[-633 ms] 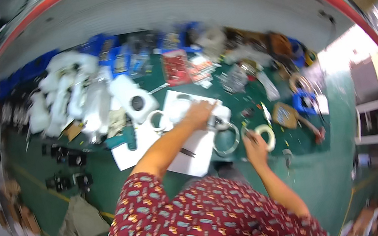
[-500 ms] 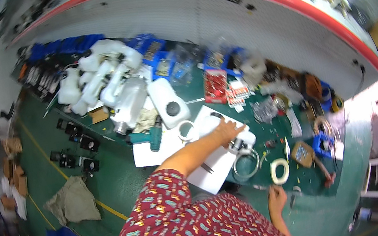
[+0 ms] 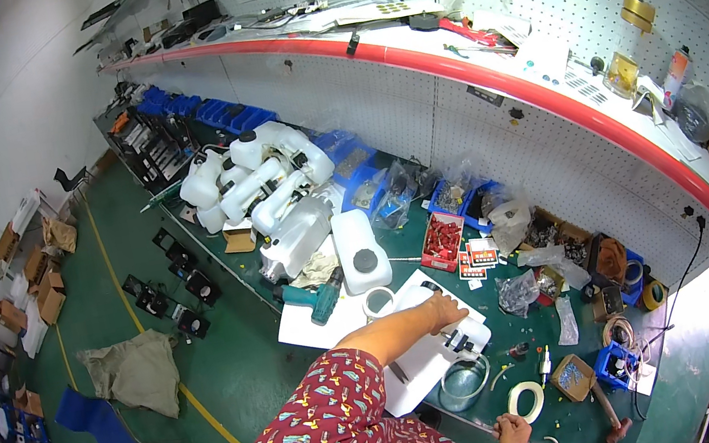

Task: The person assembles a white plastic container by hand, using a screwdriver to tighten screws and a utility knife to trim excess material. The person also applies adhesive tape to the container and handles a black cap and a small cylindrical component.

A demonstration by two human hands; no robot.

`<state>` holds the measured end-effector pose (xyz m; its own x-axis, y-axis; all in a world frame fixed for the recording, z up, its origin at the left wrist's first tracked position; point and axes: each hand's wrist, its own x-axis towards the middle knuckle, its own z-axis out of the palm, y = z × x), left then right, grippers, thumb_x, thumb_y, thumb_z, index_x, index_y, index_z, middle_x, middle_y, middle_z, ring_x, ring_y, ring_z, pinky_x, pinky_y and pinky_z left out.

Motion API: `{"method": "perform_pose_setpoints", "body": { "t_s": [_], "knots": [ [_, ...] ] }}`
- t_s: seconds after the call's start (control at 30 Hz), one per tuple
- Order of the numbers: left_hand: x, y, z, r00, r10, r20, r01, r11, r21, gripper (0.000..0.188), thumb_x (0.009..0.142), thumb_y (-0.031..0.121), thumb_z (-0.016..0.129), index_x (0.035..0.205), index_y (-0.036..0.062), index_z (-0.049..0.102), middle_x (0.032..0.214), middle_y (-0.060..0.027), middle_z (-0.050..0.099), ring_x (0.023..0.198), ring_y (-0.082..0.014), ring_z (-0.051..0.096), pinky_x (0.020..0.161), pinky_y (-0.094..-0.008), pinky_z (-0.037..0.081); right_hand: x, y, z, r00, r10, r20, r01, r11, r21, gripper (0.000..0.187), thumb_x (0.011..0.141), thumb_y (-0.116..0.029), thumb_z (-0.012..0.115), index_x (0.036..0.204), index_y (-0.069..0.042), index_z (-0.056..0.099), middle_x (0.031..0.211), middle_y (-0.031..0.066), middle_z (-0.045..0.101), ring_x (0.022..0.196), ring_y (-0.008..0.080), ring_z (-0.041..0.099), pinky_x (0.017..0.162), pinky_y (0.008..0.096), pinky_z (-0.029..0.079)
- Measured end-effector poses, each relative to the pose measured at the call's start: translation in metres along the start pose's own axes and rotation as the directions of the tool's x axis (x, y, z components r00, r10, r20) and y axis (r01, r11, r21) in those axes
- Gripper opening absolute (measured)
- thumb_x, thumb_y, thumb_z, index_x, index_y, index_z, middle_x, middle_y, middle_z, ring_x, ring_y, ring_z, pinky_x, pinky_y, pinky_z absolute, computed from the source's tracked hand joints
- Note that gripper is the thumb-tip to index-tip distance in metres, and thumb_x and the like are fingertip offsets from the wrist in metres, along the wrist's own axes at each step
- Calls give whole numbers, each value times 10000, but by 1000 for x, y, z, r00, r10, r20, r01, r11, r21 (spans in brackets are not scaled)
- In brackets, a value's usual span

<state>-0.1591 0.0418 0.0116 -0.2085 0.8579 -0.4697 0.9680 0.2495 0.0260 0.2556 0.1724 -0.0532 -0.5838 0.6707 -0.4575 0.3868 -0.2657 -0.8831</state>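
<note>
My left hand (image 3: 448, 309) lies across a white plastic tank (image 3: 472, 331) and grips it from above, hiding its middle. The tank rests on white paper (image 3: 410, 389), with dark fittings at its near end. A loop of clear tubing (image 3: 465, 383) lies beside that end. Down by the table's front edge, my right hand (image 3: 512, 434) is closed with curled fingers; whatever it may hold cannot be made out. Just beyond it is a cream tape roll (image 3: 512, 406). Left of the tank are another roll (image 3: 365, 305) and a teal cordless drill (image 3: 323, 300).
A white tank with a black cap (image 3: 358, 240) stands behind the drill, near a heap of white tanks (image 3: 254, 187). Blue bins (image 3: 364, 189) line the back. At right are a red parts box (image 3: 441, 242), a small cardboard box (image 3: 574, 378) and a hammer (image 3: 612, 416). A red-edged shelf (image 3: 480, 73) overhangs.
The view has shifted, so the table appears lower and more of the shelf and wall shows. My left hand stays on the tank; my right hand stays closed near the table edge.
</note>
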Motion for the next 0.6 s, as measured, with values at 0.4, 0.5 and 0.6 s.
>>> {"method": "perform_pose_setpoints", "body": {
  "t_s": [0.4, 0.5, 0.6],
  "knots": [
    [-85, -64, 2, 999, -30, 37, 47, 584, -810, 1040, 736, 503, 869, 1532, -7, 435, 1284, -237, 667, 1198, -346, 657, 990, -387, 529, -6, 19, 27, 986, -140, 92, 163, 931, -326, 225, 934, -231, 733, 1027, -43, 816, 775, 96, 755, 680, 182, 683, 670, 354, 557],
    [-119, -88, 18, 992, -122, 15, 28, 109, -994, 899, 875, 451, 841, 1538, -34, 474, 1366, -220, 647, 1243, -270, 630, 1049, -348, 507, -12, 26, 54, 989, -144, 25, 142, 909, -391, 192, 932, -173, 689, 938, -13, 795, 739, 77, 735, 638, 162, 655, 629, 348, 531],
    [-147, -124, 8, 951, -308, 35, -68, -319, -945, 683, 939, 294, 799, 1483, -27, 540, 1298, -167, 694, 1123, -222, 698, 928, -361, 589, -27, 18, 68, 997, -65, 37, 75, 903, -423, 200, 937, -170, 685, 931, 4, 783, 747, 79, 737, 627, 169, 654, 626, 335, 531]
  ]
}}
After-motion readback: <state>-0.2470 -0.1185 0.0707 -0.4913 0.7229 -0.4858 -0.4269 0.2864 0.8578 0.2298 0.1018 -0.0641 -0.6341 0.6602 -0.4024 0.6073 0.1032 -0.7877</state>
